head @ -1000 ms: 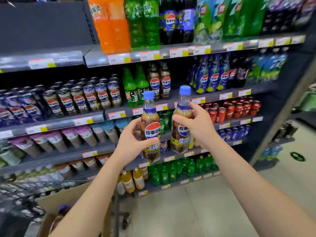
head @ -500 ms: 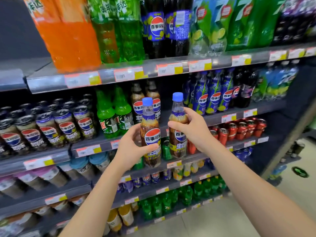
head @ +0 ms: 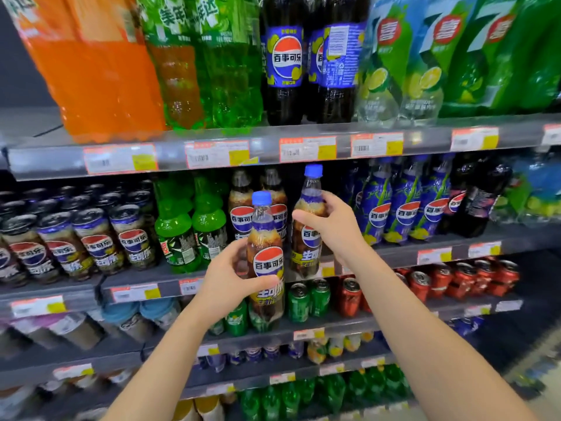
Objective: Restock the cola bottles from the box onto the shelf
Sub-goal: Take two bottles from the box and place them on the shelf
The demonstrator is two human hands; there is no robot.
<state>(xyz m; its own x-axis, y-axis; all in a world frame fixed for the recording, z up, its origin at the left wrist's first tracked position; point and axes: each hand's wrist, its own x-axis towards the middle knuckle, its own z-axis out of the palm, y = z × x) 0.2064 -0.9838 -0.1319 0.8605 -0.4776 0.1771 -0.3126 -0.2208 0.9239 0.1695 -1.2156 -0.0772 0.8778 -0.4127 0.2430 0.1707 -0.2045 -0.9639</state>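
We count two cola bottles in hand, each blue-capped and upright. The left hand (head: 226,284) holds the nearer cola bottle (head: 267,256), fingers wrapped round its body and thumb across the front below the logo, which reads 百事可乐. The right hand (head: 331,226) holds the farther cola bottle (head: 309,241), fingers and thumb curled round its shoulder. Its label shows 百事 and, on yellow below, 生可.

Both bottles are in front of the second shelf (head: 397,258), the farther one higher and to the right. We cannot tell whether its base touches the shelf edge. Directly behind them on that shelf stand two shelved cola bottles (head: 241,214) with the same 百事可乐 logo.

- **To their left:** two green bottles (head: 174,235), then cans (head: 97,241) marked 百事可乐, four in the front row.
- **To their right:** three blue-sleeved bottles (head: 403,208), also marked 百事可乐.
- **On the top shelf (head: 264,150):** two large dark bottles (head: 283,62) labelled 百事可乐, and three large 7喜 bottles (head: 385,56).

The price tags (head: 120,159) are too blurred to read.
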